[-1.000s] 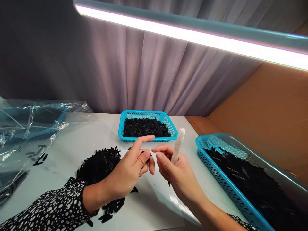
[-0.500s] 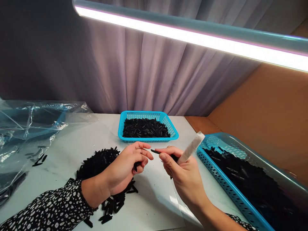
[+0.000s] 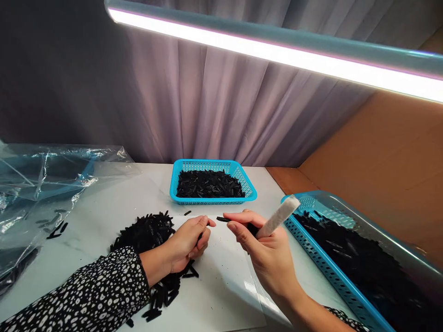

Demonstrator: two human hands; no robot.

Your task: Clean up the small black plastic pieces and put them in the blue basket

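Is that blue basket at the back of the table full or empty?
Fairly full. The blue basket holds a heap of small black pieces covering its whole floor, up to about the rim.

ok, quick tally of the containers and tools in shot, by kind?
blue baskets: 2, one at the back, one at right
clear plastic bags: 1
white sticks: 1, held in the right hand
loose heaps of black pieces: 1, by the left hand
total: 5
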